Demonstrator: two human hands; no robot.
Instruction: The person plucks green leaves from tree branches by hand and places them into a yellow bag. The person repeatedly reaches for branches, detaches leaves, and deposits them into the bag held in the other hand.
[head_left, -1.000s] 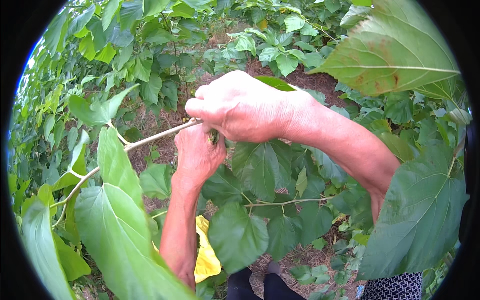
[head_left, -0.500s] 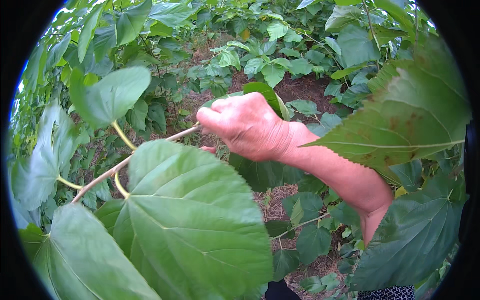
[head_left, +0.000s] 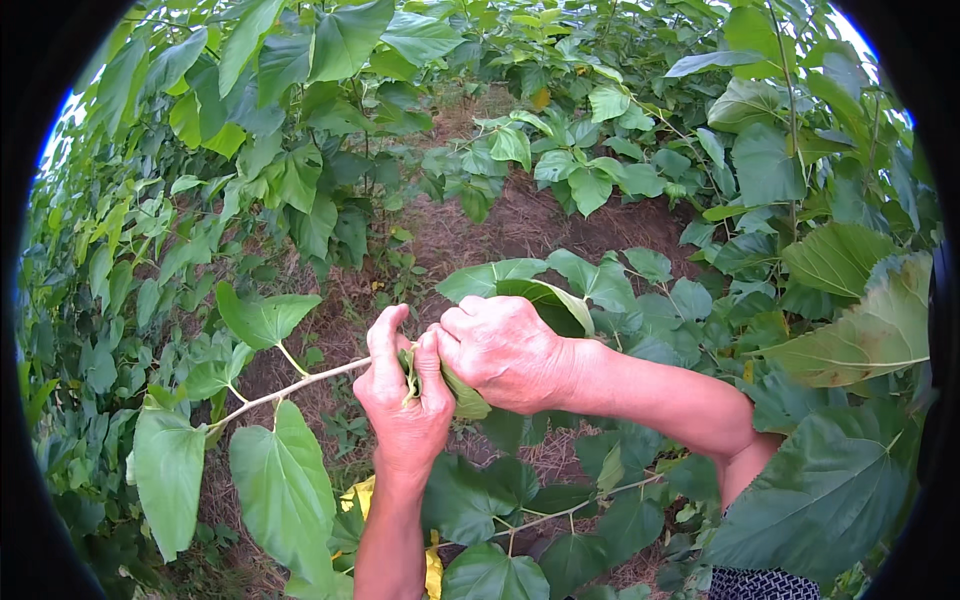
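Observation:
A thin leafy branch [head_left: 262, 399] slants up from the left to the middle of the view, with several broad green leaves on its left part. My left hand [head_left: 405, 410] is closed around it, and small leaf stalks show between thumb and forefinger. Touching it on the right, my right hand [head_left: 515, 355] is curled into a fist with its knuckles up. Large leaves [head_left: 545, 300] stick out behind and below that fist, apparently gripped by it. Its fingertips are hidden, so whether it also grips the branch cannot be seen.
Leafy bushes [head_left: 340, 110] stand at the left and along the back. Big leaves [head_left: 830, 490] crowd the right edge near my right arm. Brown soil [head_left: 480, 225] with dry straw lies between the rows. Something yellow [head_left: 434, 570] shows behind my left forearm.
My left hand has come into view and taken hold of the branch beside my right hand. The branch and its leaves now appear farther away and lower. My right hand remains closed.

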